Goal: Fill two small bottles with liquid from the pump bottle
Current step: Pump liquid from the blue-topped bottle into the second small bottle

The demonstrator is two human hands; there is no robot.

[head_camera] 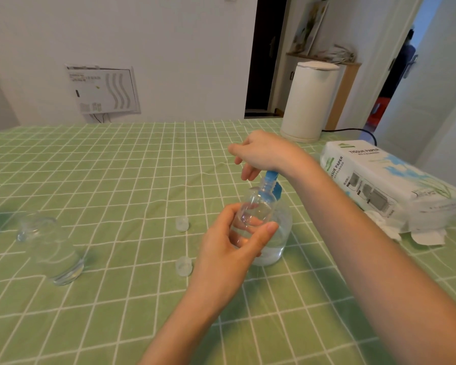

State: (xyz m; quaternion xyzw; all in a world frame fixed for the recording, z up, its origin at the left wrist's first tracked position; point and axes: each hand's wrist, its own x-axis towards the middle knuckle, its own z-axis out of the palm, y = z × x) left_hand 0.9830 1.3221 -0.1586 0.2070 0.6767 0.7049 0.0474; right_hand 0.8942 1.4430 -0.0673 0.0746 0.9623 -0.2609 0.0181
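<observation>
The left hand's fingers [269,229] and thumb curl round a small clear bottle [256,206], gripping its lower half and holding it tilted, its open neck raised to the blue pump head [271,177]. The right hand [263,151] rests on top of that pump head, its fingers drooping loosely bent and gripping nothing. The pump bottle [281,238], partly filled with clear liquid, stands on the green checked bench [132,180] just behind the small bottle. Two clear caps [182,223] [184,265] lie to the left. Further left sits a second clear bottle [55,254]. A tissue pack [379,177] lies at the right, with a white canister [308,101] beyond it.
</observation>
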